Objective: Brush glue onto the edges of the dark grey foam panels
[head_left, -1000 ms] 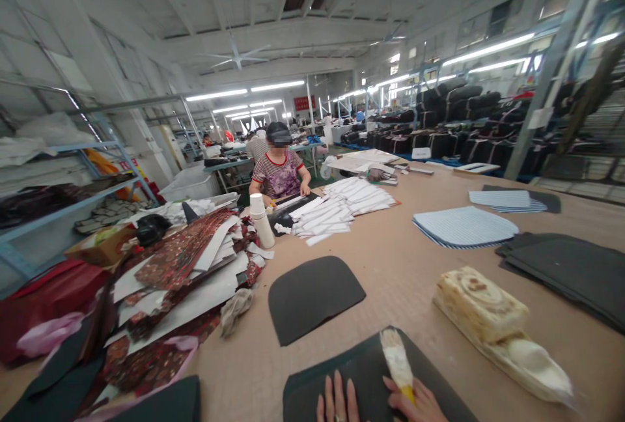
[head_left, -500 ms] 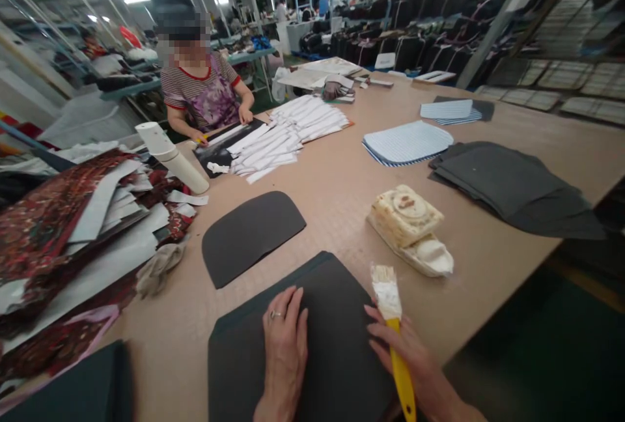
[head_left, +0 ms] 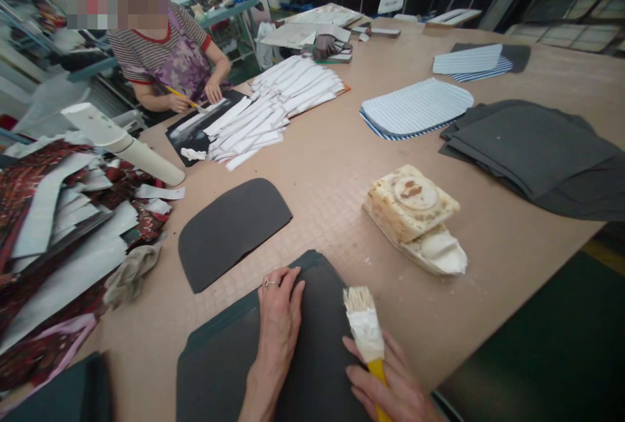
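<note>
Table (head_left: 488,259) nearer now; left hand (head_left: 278,318) still flat on dark sheet (head_left: 312,370).

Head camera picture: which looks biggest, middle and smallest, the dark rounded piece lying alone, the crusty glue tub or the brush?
1. dark rounded piece
2. crusty glue tub
3. brush, though it is nearest the camera, so it looks bigger than it is.

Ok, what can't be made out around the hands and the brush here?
- Head view: yellow brush handle, lower end cut off by the bottom edge.
- Dark grey sheet under the left hand: near side out of frame.
- Right hand: its grip partly cut off by the edge.
- Glue-crusted tub: contents hidden under dried crust.
</note>
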`<state>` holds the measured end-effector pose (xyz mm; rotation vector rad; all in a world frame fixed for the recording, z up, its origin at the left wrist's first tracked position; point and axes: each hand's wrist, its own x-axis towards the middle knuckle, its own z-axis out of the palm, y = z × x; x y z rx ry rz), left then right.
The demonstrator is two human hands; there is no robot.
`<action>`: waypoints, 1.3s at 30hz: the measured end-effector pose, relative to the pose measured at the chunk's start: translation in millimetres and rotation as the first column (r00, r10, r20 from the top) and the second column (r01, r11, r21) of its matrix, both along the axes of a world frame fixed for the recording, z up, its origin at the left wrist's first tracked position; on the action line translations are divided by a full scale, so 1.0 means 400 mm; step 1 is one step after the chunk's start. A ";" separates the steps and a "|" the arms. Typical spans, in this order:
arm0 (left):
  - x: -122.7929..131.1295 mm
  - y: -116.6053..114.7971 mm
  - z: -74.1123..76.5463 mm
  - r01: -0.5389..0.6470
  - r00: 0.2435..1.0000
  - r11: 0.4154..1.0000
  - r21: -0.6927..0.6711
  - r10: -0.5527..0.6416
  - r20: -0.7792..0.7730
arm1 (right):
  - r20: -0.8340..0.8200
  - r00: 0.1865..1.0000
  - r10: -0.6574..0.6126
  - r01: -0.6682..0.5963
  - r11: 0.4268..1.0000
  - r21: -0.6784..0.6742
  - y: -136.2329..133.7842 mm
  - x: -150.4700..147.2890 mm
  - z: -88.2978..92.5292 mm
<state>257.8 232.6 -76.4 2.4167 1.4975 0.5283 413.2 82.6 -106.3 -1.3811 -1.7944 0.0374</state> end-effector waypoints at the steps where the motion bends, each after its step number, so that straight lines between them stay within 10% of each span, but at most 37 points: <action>1: 0.005 0.009 0.000 -0.004 1.000 1.000 -0.017 0.004 0.011 | 0.002 1.000 -0.012 0.012 1.000 -0.010 0.003 -0.005 -0.008; 7: 0.015 0.015 -0.003 -0.029 0.998 0.999 0.043 0.027 0.055 | 0.002 0.998 -0.067 0.067 0.998 0.006 0.020 0.003 -0.014; 12: -0.029 -0.127 0.038 -0.013 1.000 0.990 0.138 0.009 0.028 | 0.275 0.952 0.135 -0.146 0.989 0.019 0.031 0.034 -0.036; 19: -0.197 -0.320 0.033 -0.084 0.977 0.964 0.251 0.129 -0.168 | 0.183 0.938 0.295 -0.294 0.955 -0.034 0.093 -0.080 -0.095; 23: -0.314 -0.380 0.036 -0.331 0.933 0.910 0.250 0.355 -0.057 | 0.189 0.923 0.335 -0.316 0.941 -0.120 0.066 -0.073 -0.124; 30: -0.429 -0.382 0.029 -0.728 0.668 0.682 -0.067 0.728 0.152 | 0.281 0.917 0.285 -0.263 0.958 -0.111 0.064 -0.025 -0.138; 39: -0.460 -0.338 -0.001 -0.719 0.582 0.670 -0.183 0.725 0.369 | 0.308 0.893 0.328 -0.307 0.945 -0.116 0.129 -0.172 -0.120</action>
